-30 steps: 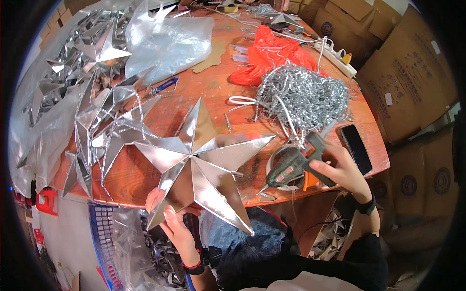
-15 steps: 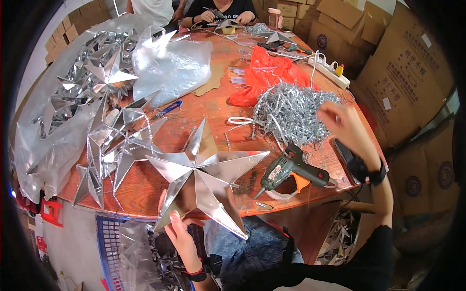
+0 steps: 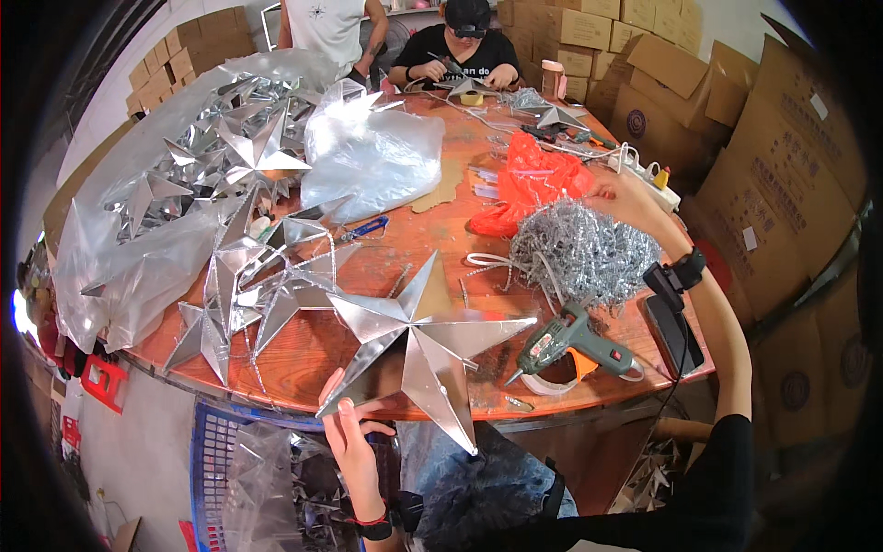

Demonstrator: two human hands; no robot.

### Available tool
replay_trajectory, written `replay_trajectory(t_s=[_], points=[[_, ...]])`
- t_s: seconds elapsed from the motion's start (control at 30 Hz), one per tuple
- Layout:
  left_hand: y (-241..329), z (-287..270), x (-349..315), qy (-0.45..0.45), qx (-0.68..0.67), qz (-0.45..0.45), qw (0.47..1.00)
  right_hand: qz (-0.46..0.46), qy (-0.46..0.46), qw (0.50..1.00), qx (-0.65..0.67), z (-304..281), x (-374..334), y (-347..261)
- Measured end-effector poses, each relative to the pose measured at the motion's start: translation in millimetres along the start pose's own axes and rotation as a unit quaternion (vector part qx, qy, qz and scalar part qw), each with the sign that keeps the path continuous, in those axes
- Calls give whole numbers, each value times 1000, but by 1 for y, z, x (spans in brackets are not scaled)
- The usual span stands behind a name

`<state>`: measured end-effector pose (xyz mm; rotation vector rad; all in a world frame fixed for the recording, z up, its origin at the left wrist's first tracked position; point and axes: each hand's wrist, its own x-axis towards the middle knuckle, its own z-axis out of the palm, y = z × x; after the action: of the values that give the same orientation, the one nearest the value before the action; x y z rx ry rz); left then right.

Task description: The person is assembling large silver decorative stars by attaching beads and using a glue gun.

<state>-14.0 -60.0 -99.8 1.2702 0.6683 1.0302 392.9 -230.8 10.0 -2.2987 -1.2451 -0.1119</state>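
1. Centrally in the head view, a five-pointed silver star is held tilted over the near edge of the wooden table.
2. The left hand pinches the star's lower-left point, thumb on the front face and fingers behind.
3. The right hand extends across the table to the right edge of a red plastic bag, just beyond a heap of silver tinsel. Its fingers are curled; whether they grip anything cannot be told.
4. Between star and smartphone lies a dark green hot glue gun, nozzle toward the lower left, over a ring-shaped roll.
5. Left of the held star, further silver stars lie interlaced with glittering strands; behind them are blue-handled pliers, possibly cutters.
6. At far left, a large transparent bag contains many more stars.
7. At the far side, a seated co-worker bends over another star; a white power strip lies along the right edge.
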Motion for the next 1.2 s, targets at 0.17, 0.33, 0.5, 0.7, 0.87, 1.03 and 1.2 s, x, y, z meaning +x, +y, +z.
replay_trajectory(t_s=[0.17,0.33,0.5,0.7,0.87,1.03,1.2], points=[[-21,-11,10,0,-48,-66,997,-35,66,995,61,-51,9,-6],[-24,-9,9,13,-51,-64,997,-45,108,983,143,-93,12,-28],[-26,-17,4,17,-10,-5,1000,-67,114,964,232,-91,7,-43],[-4,-31,-15,42,34,27,998,-162,281,864,385,-108,-18,-85],[15,-51,-41,181,111,144,967,-153,195,858,450,-87,-49,-121],[46,-9,-64,38,82,281,955,-113,-135,929,325,-84,-137,-210],[78,-3,-67,-405,49,255,877,-302,-569,731,226,-10,-152,-231]])
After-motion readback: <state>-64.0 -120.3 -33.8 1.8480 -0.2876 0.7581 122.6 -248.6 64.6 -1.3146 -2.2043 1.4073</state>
